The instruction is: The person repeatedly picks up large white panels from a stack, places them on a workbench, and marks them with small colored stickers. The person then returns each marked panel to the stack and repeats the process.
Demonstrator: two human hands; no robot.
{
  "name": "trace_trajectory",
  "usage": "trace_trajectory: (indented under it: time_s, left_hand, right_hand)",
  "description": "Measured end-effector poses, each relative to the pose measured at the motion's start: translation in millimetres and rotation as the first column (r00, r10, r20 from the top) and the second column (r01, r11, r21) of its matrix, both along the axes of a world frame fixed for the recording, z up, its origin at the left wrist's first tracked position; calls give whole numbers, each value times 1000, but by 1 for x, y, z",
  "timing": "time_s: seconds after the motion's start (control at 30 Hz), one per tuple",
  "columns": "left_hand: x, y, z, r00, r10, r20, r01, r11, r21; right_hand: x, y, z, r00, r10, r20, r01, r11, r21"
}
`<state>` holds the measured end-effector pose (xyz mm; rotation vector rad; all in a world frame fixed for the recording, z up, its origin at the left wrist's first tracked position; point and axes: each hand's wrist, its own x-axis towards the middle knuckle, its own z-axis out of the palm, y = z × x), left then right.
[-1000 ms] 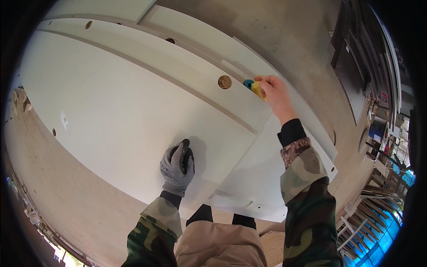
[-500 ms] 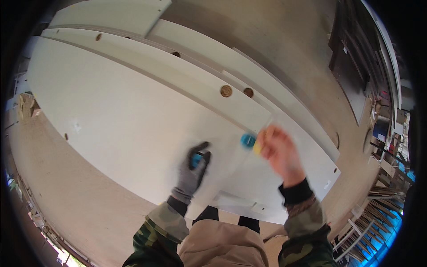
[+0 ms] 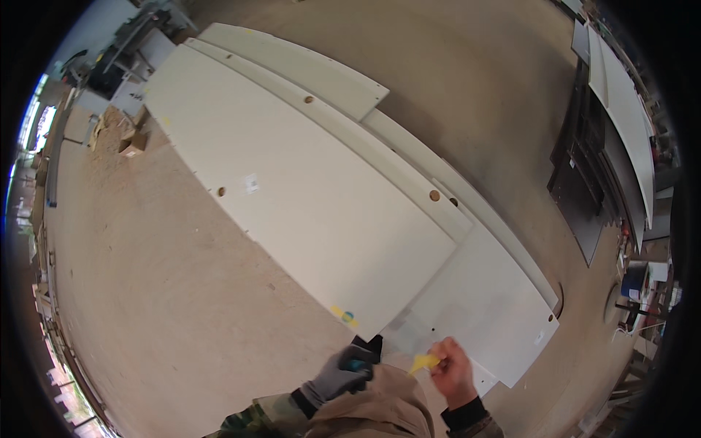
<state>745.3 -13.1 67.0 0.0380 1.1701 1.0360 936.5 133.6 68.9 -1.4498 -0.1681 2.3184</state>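
My left hand [image 3: 343,376] wears a grey glove with black fingers. It is closed around a small teal object [image 3: 356,365], mostly hidden by the fingers, so its kind is unclear. My bare right hand [image 3: 453,371] pinches a thin yellow strip [image 3: 423,363] that hangs toward my lap. Beyond my left hand, near the closest corner of a large white panel [image 3: 314,197], lies a small teal-green disc [image 3: 347,317] with yellow strips at its sides. Neither hand touches that panel's top visibly.
Other white panels [image 3: 504,292] lie beneath and beside it, some with round holes. Dark panels [image 3: 584,182] are stacked at the far right. A cardboard box [image 3: 133,144] sits on the floor [image 3: 197,285] at the far left. A paper label [image 3: 252,182] is on the top panel.
My hands have come back from over the panel toward my body. The teal disc that was by my right hand is no longer there. My view has shifted, showing more floor at left.
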Motion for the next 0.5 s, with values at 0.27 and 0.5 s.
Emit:
trace_trajectory:
  time_s: [0.27, 0.5]
  left_hand:
    - [-4, -211, 75, 958, 275, -84, -281, 957, -67]
    - [-82, -303, 126, 947, 315, -56, -308, 945, 114]
  right_hand:
    - [1, -138, 65, 938, 249, -240, -174, 940, 294]
    - [-90, -236, 115, 929, 358, 98, -369, 864, 343]
